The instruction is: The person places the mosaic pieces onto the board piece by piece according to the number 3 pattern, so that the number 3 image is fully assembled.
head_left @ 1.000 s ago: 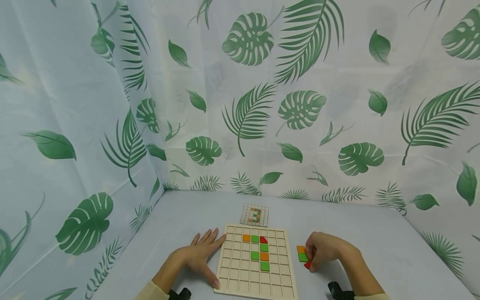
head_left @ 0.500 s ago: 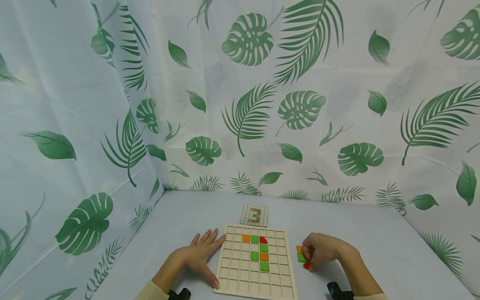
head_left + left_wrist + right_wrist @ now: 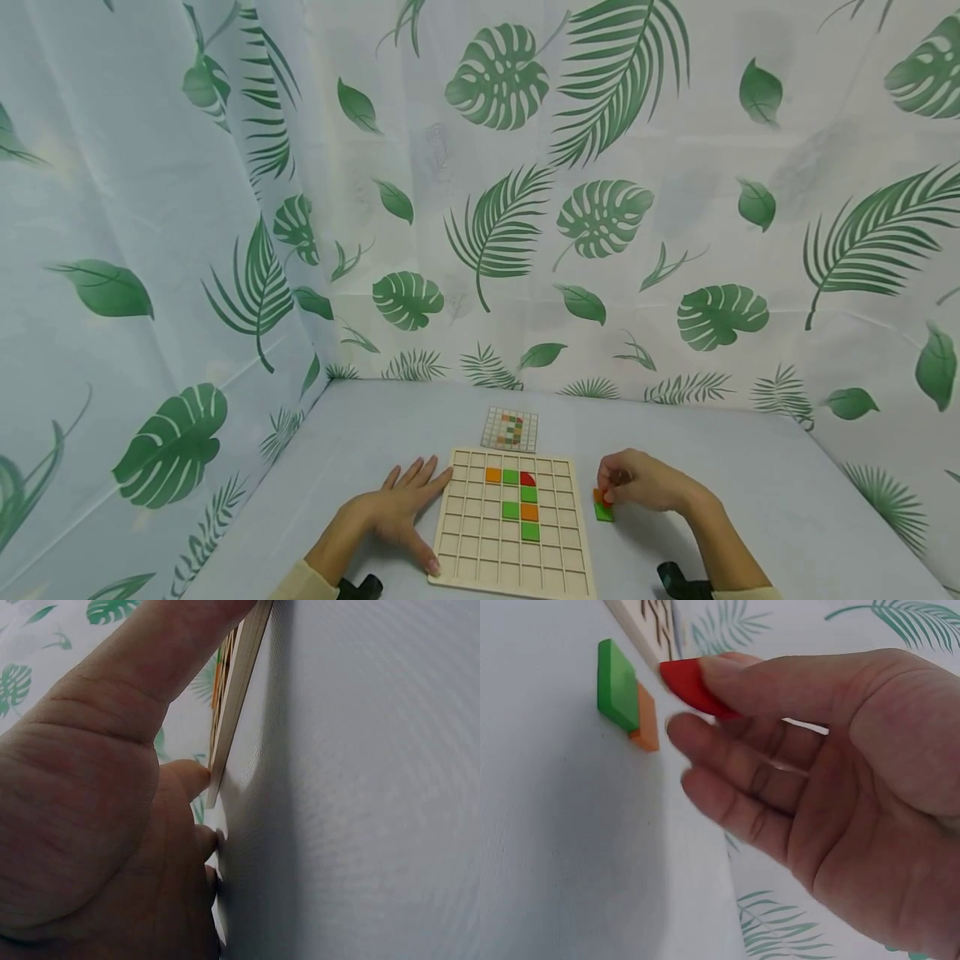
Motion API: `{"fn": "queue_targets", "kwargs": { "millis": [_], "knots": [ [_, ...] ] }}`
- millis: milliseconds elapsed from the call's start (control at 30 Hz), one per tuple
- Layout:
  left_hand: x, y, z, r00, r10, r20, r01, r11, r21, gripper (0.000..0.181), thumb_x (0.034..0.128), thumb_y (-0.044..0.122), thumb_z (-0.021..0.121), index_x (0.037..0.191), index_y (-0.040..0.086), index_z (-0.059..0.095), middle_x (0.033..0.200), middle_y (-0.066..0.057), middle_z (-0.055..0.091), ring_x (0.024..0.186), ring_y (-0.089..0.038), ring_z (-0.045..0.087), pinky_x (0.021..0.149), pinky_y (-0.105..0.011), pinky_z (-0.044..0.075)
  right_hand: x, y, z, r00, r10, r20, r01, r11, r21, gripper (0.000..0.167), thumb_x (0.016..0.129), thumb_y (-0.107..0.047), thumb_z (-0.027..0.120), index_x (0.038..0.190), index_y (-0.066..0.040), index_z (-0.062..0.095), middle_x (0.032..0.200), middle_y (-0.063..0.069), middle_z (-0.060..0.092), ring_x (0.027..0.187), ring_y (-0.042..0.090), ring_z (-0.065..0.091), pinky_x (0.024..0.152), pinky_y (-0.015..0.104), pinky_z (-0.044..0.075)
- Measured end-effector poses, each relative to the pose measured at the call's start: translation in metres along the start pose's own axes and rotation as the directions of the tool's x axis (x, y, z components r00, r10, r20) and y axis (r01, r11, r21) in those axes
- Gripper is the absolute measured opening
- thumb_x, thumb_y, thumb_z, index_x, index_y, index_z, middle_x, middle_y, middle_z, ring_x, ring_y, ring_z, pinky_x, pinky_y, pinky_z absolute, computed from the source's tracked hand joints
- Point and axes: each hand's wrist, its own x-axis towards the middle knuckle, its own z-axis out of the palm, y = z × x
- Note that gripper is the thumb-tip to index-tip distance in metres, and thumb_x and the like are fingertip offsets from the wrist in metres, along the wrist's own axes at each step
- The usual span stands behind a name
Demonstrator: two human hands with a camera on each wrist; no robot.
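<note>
To the right of the wooden grid board (image 3: 487, 550), a red quarter-round tile (image 3: 686, 682) is pinched between the thumb and forefinger of the right hand (image 3: 647, 481), held off the desk (image 3: 750, 467). The remaining fingers of that hand are loosely bent and hold nothing. Governing relation, as judged: the board lies to the left of the pinched tile, near but not touching, and the right hand is the nearer of the two to the tile. The tile shows no marked long axis; its curved edge faces down in the right wrist view.

A loose green square tile (image 3: 616, 686) and a loose orange square tile (image 3: 646, 720) lie close together on the desk, just beneath the right hand. The left hand (image 3: 401, 512) is spread, fingers straight, its forefinger and thumb touching the board's left side; it grips nothing.

Beyond the board's far edge lies a pattern card (image 3: 509, 429) printed with a coloured figure on a grid. Brands, labels, writing: none legible.
</note>
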Motion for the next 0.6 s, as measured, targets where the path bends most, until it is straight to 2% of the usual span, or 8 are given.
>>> {"fn": "queue_targets", "kwargs": {
  "millis": [233,433,600],
  "knots": [
    [0.000,-0.001,-0.001,1.000,0.009,-0.003,-0.009,1.000,-0.004,0.136,0.0641,0.071,0.088,0.169,0.028,0.013,0.177,-0.013,0.002,0.163,-0.037,-0.001,0.128,-0.065,0.000,0.006,-0.005,0.000,0.996,-0.029,-0.087,0.034,0.998,0.056,0.005,0.098,-0.004,0.068,0.101,-0.001,0.068,0.086,0.010,0.068,0.075,0.022,0.063,0.066,0.035,0.057],
    [0.000,-0.001,-0.001,1.000,0.025,-0.005,-0.025,1.000,-0.011,0.136,0.0644,0.070,0.089,0.169,0.027,0.014,0.176,-0.014,0.002,0.163,-0.038,-0.001,0.127,-0.066,0.000,0.011,-0.008,0.006,0.990,-0.007,-0.142,0.020,0.996,0.092,0.012,0.096,-0.008,0.072,0.107,-0.001,0.072,0.092,0.007,0.070,0.083,0.022,0.065,0.074,0.031,0.062],
    [-0.001,-0.001,-0.001,1.000,0.029,-0.008,-0.029,1.000,-0.009,0.136,0.0649,0.069,0.090,0.169,0.026,0.013,0.176,-0.014,0.002,0.163,-0.038,-0.001,0.127,-0.066,0.000,0.015,-0.011,0.009,0.982,-0.044,-0.182,0.060,0.995,0.082,0.016,0.096,-0.010,0.073,0.111,-0.002,0.075,0.097,0.007,0.072,0.082,0.022,0.068,0.074,0.028,0.062]
  ]
}}
